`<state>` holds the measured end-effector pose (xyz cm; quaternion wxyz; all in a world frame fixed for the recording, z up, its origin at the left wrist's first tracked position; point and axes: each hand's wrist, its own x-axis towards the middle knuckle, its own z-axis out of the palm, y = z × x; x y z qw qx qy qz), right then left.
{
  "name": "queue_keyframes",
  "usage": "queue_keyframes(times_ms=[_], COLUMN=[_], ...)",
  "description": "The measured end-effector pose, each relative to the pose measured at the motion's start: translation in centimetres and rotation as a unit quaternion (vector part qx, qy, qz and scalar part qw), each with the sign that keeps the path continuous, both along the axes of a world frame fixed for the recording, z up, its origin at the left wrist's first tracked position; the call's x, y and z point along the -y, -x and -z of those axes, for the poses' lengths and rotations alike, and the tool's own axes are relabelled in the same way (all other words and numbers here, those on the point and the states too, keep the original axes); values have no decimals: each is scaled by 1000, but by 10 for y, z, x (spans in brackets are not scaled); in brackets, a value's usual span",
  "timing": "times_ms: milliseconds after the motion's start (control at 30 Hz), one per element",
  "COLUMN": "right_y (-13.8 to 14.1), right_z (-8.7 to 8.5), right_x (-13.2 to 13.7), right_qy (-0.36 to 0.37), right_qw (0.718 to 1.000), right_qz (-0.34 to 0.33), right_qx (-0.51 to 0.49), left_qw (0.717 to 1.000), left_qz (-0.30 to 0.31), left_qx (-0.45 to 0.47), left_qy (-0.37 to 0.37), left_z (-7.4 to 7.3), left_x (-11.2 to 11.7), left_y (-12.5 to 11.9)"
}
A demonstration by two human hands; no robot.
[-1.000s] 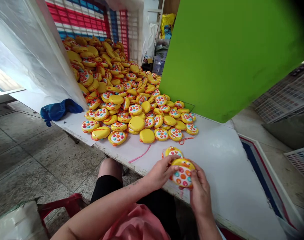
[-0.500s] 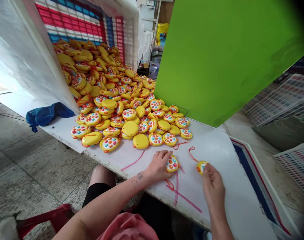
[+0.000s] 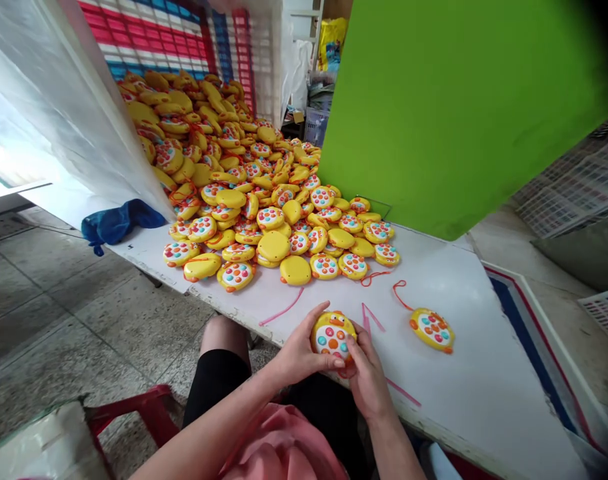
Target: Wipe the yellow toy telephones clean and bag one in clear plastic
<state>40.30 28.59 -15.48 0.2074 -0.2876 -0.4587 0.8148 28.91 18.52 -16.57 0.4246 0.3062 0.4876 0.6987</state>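
Observation:
A yellow duck-shaped toy with coloured buttons (image 3: 333, 335) is held at the near edge of the white table (image 3: 464, 313). My left hand (image 3: 300, 350) grips its left side, thumb on the button face. My right hand (image 3: 368, 373) is closed on its lower right side. A second yellow toy (image 3: 432, 329) with a red string lies alone on the table to the right. A large pile of the same toys (image 3: 244, 180) covers the table's far left.
A big green panel (image 3: 459, 107) stands at the back right. Clear plastic sheeting (image 3: 59, 100) hangs on the left, with a blue cloth (image 3: 117, 221) below it. Pink strings (image 3: 284, 312) lie near my hands. A red stool (image 3: 134, 413) is at the lower left.
My right hand has left one toy lying on the table to the right and come back left. Both hands now hold the toy my left hand was touching, raised at the table edge.

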Motion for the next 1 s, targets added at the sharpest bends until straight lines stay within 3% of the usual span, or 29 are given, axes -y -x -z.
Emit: queue_keyframes(times_ms=[167, 333, 500, 767, 1000], right_y=[0, -2, -4, -8, -11], right_z=[-7, -9, -8, -7, -12], right_x=[13, 16, 22, 21, 27], right_qy=[11, -1, -23, -46, -165], right_qw=[999, 999, 999, 999, 985], right_qz=[-51, -36, -31, -13, -1], right_qx=[-8, -7, 5, 24, 42], left_qw=[999, 998, 992, 977, 980], left_qz=[-16, -17, -66, -34, -65], left_qx=[51, 65, 101, 208, 186], left_qy=[4, -15, 21, -7, 4], left_z=[-5, -8, -11, -13, -22], left_x=[10, 14, 13, 15, 14], left_y=[-2, -2, -5, -5, -7])
